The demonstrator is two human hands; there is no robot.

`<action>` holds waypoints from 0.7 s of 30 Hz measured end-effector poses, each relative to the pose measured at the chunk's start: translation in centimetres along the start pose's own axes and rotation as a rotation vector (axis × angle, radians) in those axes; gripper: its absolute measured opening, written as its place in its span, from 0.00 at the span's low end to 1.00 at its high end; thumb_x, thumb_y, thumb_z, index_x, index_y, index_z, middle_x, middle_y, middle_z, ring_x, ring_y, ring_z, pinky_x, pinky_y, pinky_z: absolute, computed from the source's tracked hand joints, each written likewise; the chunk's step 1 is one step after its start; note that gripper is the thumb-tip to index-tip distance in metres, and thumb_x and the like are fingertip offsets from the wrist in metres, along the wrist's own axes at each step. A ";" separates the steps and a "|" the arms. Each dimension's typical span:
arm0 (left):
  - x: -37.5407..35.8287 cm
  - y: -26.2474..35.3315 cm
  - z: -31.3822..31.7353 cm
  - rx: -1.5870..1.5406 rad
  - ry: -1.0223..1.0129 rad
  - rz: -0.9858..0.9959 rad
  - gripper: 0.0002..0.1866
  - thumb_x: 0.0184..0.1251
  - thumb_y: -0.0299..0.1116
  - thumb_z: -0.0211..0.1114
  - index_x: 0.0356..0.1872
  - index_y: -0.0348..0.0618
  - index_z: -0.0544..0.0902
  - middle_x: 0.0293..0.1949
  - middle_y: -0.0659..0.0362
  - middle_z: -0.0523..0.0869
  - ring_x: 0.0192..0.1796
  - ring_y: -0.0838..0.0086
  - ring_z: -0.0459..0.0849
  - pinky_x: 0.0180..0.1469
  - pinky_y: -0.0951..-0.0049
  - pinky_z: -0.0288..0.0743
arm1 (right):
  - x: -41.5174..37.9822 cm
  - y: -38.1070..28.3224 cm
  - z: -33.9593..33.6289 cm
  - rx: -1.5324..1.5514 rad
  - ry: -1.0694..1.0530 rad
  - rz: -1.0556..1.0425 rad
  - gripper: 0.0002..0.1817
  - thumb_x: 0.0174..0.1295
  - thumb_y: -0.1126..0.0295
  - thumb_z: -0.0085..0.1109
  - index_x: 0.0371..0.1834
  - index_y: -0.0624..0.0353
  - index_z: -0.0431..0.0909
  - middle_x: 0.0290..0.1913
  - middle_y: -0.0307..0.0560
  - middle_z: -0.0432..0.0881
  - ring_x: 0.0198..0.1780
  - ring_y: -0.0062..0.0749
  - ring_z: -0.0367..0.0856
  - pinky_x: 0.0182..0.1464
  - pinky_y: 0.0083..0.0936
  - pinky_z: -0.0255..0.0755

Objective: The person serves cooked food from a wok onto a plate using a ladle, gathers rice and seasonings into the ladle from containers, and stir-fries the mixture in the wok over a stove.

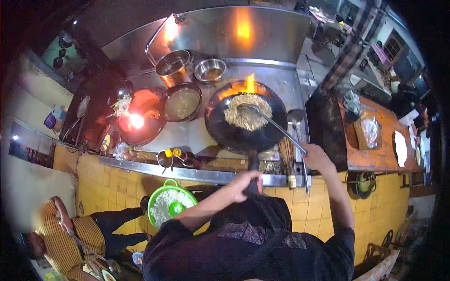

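A dark wok (267,133) sits over the burner, with orange flame rising behind its far rim. In it lies a heap of brownish, noodle-like food (241,119). My left hand (243,185) is wrapped around the wok's handle, close to my body. In my right hand (319,159) is the end of a long metal ladle (279,127), which slants down to the left. The ladle's bowl rests in the food near the middle of the wok.
Left on the stove, a pan of liquid (183,104) stands beside another wok (149,126) with a bright flame. Behind are a steel pot (172,65) and metal bowl (210,70). A green basin of rice (161,206) and a person in stripes (86,234) are lower left.
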State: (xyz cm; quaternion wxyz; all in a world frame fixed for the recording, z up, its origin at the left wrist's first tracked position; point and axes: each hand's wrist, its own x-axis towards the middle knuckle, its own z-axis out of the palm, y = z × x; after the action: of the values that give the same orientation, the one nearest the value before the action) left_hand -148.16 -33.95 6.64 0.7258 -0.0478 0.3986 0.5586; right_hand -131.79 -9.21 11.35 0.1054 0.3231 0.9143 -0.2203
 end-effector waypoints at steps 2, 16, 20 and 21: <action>-0.5 0.9 0.1 -0.042 0.021 -0.052 0.08 0.65 0.32 0.60 0.27 0.43 0.75 0.23 0.61 0.78 0.21 0.76 0.77 0.29 0.74 0.77 | -0.1 -2.5 -4.1 0.404 -0.323 0.277 0.27 0.69 0.63 0.43 0.71 0.54 0.61 0.51 0.64 0.79 0.49 0.54 0.81 0.50 0.41 0.74; 16.4 1.0 -14.3 0.306 0.185 0.232 0.08 0.62 0.35 0.62 0.28 0.43 0.78 0.21 0.61 0.78 0.19 0.74 0.77 0.22 0.70 0.74 | 10.5 -3.9 6.1 -0.137 0.030 0.155 0.24 0.69 0.58 0.42 0.62 0.61 0.66 0.51 0.66 0.78 0.48 0.58 0.80 0.53 0.44 0.74; 11.3 1.3 -6.6 -0.010 0.280 0.132 0.09 0.64 0.33 0.62 0.28 0.41 0.74 0.22 0.60 0.75 0.22 0.74 0.75 0.28 0.70 0.75 | 9.0 -2.2 9.0 0.009 -0.048 -0.121 0.24 0.69 0.59 0.43 0.65 0.56 0.64 0.37 0.64 0.82 0.39 0.55 0.83 0.40 0.47 0.77; 9.6 1.7 -3.1 -0.087 0.344 0.153 0.10 0.65 0.33 0.61 0.27 0.41 0.73 0.22 0.60 0.74 0.23 0.73 0.75 0.30 0.71 0.74 | 7.7 -0.3 7.1 -0.108 0.069 -0.283 0.23 0.69 0.61 0.41 0.65 0.55 0.63 0.34 0.62 0.83 0.35 0.53 0.84 0.36 0.49 0.77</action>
State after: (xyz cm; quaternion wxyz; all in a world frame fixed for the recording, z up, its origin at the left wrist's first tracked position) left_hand -150.70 -27.44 -0.89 0.5997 -0.1436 0.4945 0.6125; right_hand -137.58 -8.58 2.66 0.0590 0.1922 0.9643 -0.1722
